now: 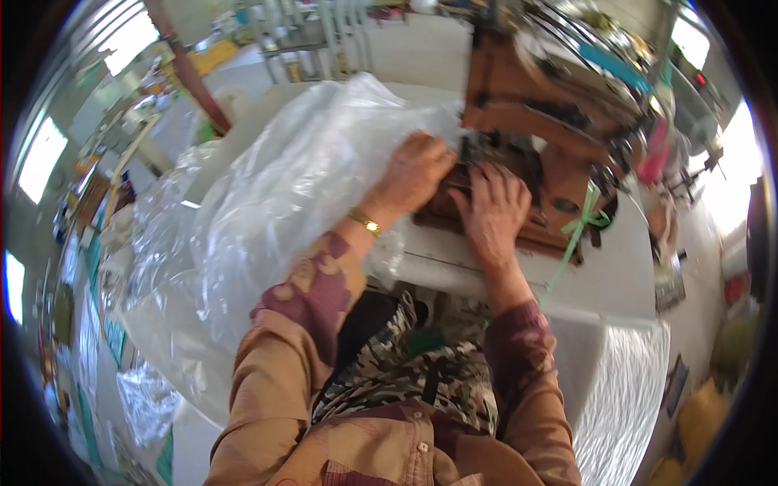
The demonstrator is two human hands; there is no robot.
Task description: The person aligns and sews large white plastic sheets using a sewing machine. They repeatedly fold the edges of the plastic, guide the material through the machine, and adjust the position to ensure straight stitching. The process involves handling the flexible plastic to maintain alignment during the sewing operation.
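Note:
A brown sewing machine stands on the white table, and a large sheet of clear plastic spreads from it to the left. My left hand, below a gold wristwatch, is closed with curled fingers on the plastic's edge beside the needle area. Just right of it, my right hand lies palm down on the machine's bed, fingers stretched forward and thumb apart. What lies under those fingers is hidden. A green ribbon is tied to the machine's right end.
The white table carries the machine and part of the plastic, which hangs over its left side. A stack of white, wrinkled sheeting sits at the lower right. A metal-framed chair stands beyond the table. Clutter lines the left wall.

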